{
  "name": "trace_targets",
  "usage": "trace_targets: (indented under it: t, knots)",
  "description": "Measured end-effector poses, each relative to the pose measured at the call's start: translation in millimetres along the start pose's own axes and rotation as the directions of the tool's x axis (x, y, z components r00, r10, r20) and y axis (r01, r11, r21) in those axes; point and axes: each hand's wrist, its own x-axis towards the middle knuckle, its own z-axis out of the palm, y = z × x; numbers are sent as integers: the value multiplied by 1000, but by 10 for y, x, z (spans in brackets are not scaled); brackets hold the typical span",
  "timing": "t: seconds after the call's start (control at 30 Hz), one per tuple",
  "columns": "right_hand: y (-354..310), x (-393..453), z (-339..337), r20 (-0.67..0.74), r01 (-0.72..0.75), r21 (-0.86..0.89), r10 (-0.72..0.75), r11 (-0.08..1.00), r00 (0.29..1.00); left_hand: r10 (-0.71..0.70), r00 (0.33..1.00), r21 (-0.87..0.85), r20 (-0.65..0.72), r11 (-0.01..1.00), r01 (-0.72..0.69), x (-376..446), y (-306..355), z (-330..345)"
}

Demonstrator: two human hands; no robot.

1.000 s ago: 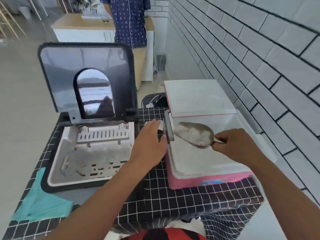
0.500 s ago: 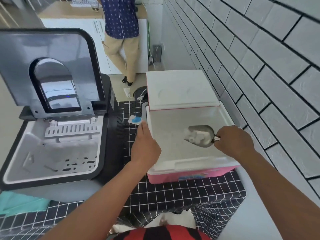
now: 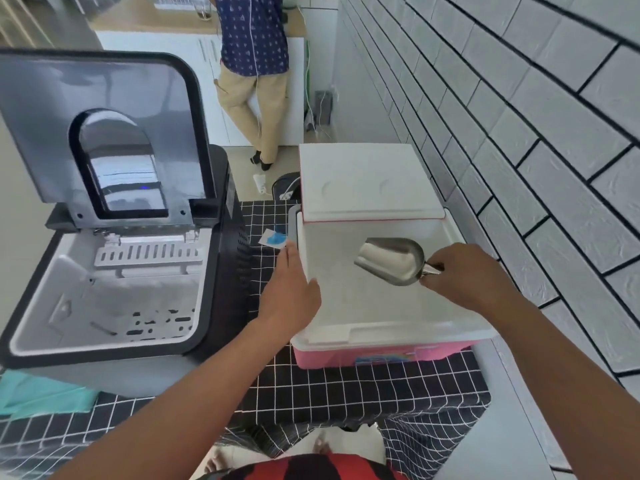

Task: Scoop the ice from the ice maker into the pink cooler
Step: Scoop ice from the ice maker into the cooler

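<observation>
The pink cooler (image 3: 381, 355) stands open at centre right, its white lid (image 3: 367, 181) tipped back. My right hand (image 3: 471, 275) grips the handle of a metal scoop (image 3: 391, 259) held over the cooler's white inside; the scoop is tipped to the left and looks empty. My left hand (image 3: 291, 289) rests with straight fingers on the cooler's left rim. The black ice maker (image 3: 114, 258) sits at left with its lid (image 3: 104, 133) raised, and pale ice lies in its white basket (image 3: 138, 299).
A black checked cloth (image 3: 346, 393) covers the table. A teal cloth (image 3: 41, 396) lies at the front left. A white tiled wall (image 3: 519, 133) runs along the right. A person (image 3: 252, 64) stands at a counter behind. A small blue and white tag (image 3: 273, 239) lies between the machines.
The scoop held ice over the cooler a second ago; now it is tipped and looks empty. The view has drawn closer. My left hand stays on the cooler's left rim.
</observation>
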Motion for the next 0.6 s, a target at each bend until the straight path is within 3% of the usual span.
trace_targets:
  t: [0.2, 0.37, 0.43, 0.5, 0.6]
  knots:
    - [-692, -2, -349, -99, 159, 100, -149, 982, 984, 132, 988, -220, -78, 964, -146, -85, -187, -649]
    - [-1490, 2, -449, -118, 308, 103, -296, 946, 948, 116, 954, -301, -275, 932, -200, -354, -713, -1376]
    - [-1849, -35, -441, -134, 358, 101, -343, 928, 929, 84, 940, -244, -330, 955, -170, -467, -1019, -1605]
    - [-2194, -77, -444, -132, 399, 69, -388, 914, 912, 72, 922, -79, -379, 991, -110, -545, -1352, -1781]
    - [-2667, -131, -398, -57, 474, -108, -481, 874, 875, 11, 902, 51, -432, 999, 12, -629, -1839, -1991]
